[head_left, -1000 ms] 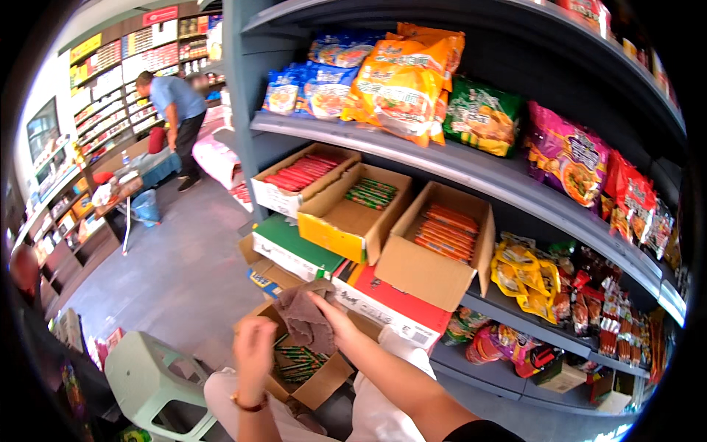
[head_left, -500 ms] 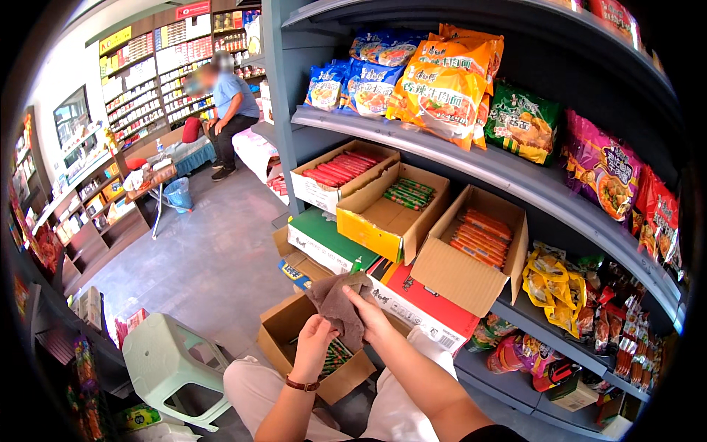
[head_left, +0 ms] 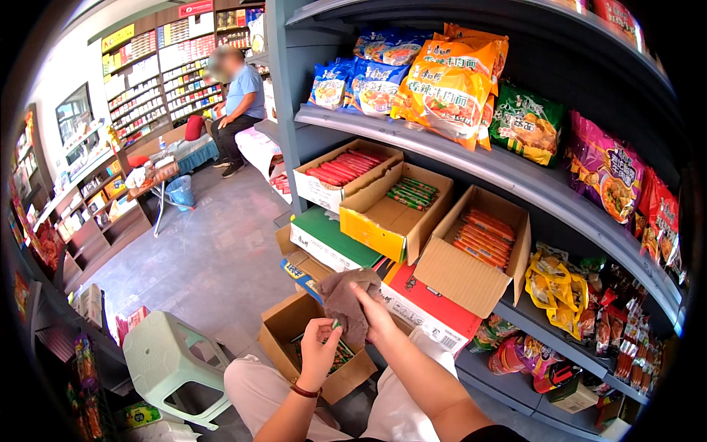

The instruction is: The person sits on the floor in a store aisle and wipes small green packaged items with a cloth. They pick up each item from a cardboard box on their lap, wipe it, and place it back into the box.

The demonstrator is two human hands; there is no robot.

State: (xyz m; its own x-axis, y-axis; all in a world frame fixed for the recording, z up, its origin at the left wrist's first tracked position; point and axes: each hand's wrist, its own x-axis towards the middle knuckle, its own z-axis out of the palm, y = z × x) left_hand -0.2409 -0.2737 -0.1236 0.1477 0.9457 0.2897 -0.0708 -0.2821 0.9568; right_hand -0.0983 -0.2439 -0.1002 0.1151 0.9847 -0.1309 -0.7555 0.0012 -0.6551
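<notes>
My right hand (head_left: 374, 315) is closed on a greyish-brown cloth (head_left: 345, 300), its thumb lying over the fabric. Just below, my left hand (head_left: 318, 352) pinches the end of a green-wrapped sausage stick (head_left: 336, 324); the cloth hides the rest of it. Both hands are above an open cardboard box (head_left: 280, 324) between my knees. Inside that box lie several green-wrapped sausage sticks (head_left: 342, 358), partly covered by my left hand. On the shelf in front, open cartons hold red sausage sticks (head_left: 346, 169), green ones (head_left: 412, 193) and orange ones (head_left: 484, 240).
Green (head_left: 335, 234) and red (head_left: 434, 295) boxes lie under the cartons. Noodle packets (head_left: 445, 88) fill the shelf above. A pale green stool (head_left: 158, 353) stands at my left. Further back, a person (head_left: 239, 99) sits near a blue bin (head_left: 180, 191).
The green tip that stuck out above the cloth is gone from there; a green end now shows at my left fingers. The seated person's head and arms have shifted.
</notes>
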